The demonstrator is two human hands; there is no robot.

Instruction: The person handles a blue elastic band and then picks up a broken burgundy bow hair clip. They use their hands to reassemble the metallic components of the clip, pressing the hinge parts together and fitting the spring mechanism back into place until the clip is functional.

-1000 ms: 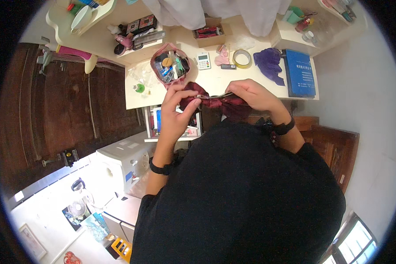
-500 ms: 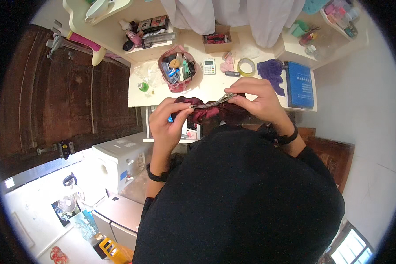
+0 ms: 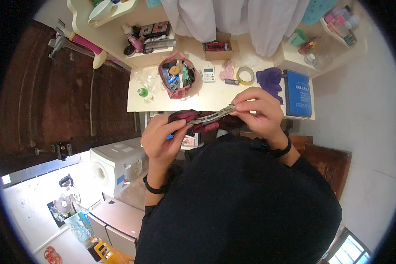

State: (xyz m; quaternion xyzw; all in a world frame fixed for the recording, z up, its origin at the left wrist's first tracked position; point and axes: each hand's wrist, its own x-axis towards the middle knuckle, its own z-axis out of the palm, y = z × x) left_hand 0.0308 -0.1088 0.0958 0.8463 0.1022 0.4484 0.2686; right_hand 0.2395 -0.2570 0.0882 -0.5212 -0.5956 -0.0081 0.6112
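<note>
A hair clip (image 3: 212, 117) with a long, slightly curved metal bar is held up between my two hands, in front of the desk's near edge. Gathered dark-red satin fabric (image 3: 183, 115) hangs around and behind the bar. My left hand (image 3: 163, 137) pinches the bar's left end between thumb and fingers. At the right end, thumb and fingers of my right hand (image 3: 260, 112) grip the metal, which slopes up toward that side. Part of the fabric is hidden behind my fingers.
On the desk (image 3: 152, 103) stand a pink pouch (image 3: 179, 93) full of small items, a white card reader (image 3: 209, 75), a tape roll (image 3: 245, 75), purple cloth (image 3: 270, 83) and a blue folder (image 3: 298, 92). An open cardboard box (image 3: 218, 52) sits behind. Below the desk edge, a drawer (image 3: 191, 141) is pulled out.
Both hands have come slightly nearer to me with the hair clip. The clip has turned so more of its metal face shows. The head view has shifted a little.
</note>
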